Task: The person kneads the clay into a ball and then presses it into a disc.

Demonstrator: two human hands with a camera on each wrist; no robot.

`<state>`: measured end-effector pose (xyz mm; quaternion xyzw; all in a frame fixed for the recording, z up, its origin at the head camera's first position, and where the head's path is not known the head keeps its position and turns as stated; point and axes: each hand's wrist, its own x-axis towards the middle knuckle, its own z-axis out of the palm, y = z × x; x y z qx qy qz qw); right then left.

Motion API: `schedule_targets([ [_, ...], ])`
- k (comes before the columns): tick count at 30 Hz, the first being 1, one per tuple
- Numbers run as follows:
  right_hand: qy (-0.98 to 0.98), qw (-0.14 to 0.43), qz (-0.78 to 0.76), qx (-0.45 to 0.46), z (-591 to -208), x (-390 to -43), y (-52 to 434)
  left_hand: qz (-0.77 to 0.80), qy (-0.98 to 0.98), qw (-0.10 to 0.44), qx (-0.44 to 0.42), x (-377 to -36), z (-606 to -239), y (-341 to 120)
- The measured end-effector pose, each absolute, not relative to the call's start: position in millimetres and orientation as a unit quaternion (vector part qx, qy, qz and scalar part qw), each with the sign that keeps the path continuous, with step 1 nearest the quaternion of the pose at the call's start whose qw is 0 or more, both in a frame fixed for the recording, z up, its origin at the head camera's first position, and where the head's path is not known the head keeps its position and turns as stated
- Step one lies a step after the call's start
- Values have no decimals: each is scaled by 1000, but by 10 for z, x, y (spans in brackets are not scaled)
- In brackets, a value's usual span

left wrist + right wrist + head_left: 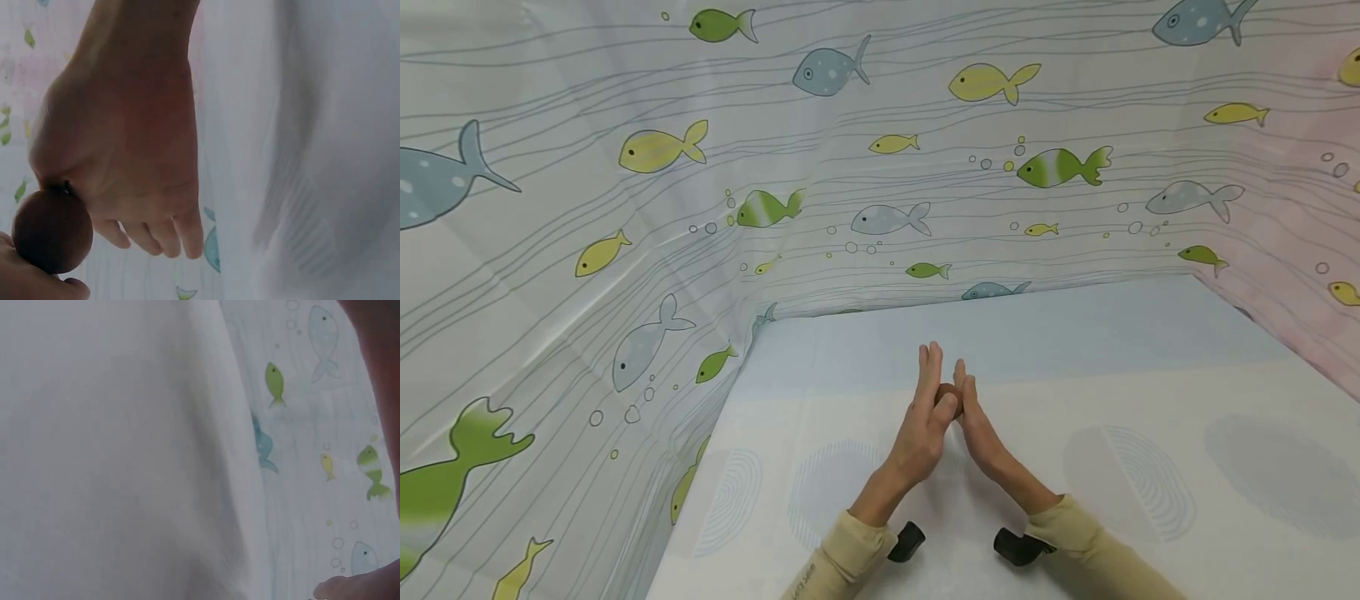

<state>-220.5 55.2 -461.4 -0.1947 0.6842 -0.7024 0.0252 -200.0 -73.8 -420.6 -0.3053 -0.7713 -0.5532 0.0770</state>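
Note:
A smooth brown ball [948, 398], with a small dark stem-like bit in the left wrist view, is between my two hands above the table. My left hand [922, 431] holds it with the thumb bent over its near side. Its other fingers point up and away. My right hand [982, 431] stands beside it with straight fingers, its palm turned towards the ball. The left wrist view shows the right palm [131, 137] with the ball [52, 231] at its thumb side. The right wrist view catches only hand parts at its right edge; the ball is out of sight there.
A white and pale blue cloth [1120, 333] with printed circles covers the table. Fish-patterned sheets [820, 167] hang around the left and back sides, turning pink at the right. Black devices [907, 542] sit at both wrists by the beige sleeves [850, 554].

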Motion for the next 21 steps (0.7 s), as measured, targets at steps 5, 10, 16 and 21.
schedule_targets([
  [5, 676, 31, -701, -225, -4609, -2125, 502, -565, -768, 76, -291, -2089, -4170, -759],
  [10, 686, 22, -693, -222, -4577, -2071, 464, -569, -769, 76, -283, -2147, -4169, -775],
  [16, 694, 25, -689, -209, -4536, -1982, 441, -571, -770, 68, -276, -2215, -4209, -793],
  [21, 685, 31, -694, -218, -4490, -1917, 435, -584, -764, 49, -271, -2263, -4261, -814],
])
